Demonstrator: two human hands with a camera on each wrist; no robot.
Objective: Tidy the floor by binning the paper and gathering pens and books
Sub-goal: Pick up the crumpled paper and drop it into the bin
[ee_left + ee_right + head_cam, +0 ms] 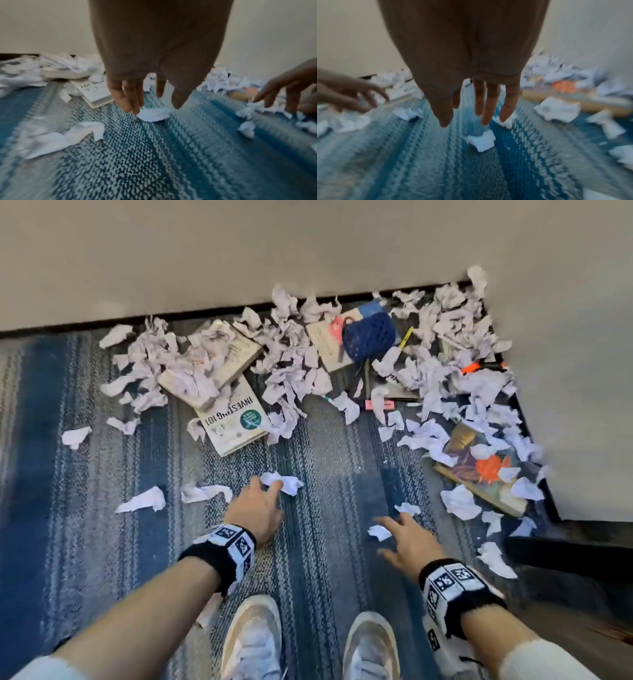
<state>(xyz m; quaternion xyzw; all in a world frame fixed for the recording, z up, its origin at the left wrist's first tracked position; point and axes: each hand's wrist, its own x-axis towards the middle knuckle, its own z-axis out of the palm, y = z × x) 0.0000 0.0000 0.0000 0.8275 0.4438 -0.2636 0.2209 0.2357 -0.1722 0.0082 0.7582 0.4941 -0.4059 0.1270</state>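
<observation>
1. Head view: my left hand [255,510] spreads loose fingers onto a crumpled paper ball [282,481] just ahead; my right hand [409,539], open and empty, hovers between two scraps [379,532].
2. Left wrist: the light, springy wad [153,115] could skid across the woven carpet [154,162].
3. Right wrist: blur; fingers [488,108] apart above a scrap.

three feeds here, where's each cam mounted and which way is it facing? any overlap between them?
Head: on the head, looking down at the carpet; shows both forearms, left hand, right hand, shoes.
Left wrist: along the left hand toward a paper ball at its fingers; right hand at the right edge.
Right wrist: along the right hand, fingers spread above scraps; left hand at the left edge.
Shared: all three show the Investing 101 book.
</observation>
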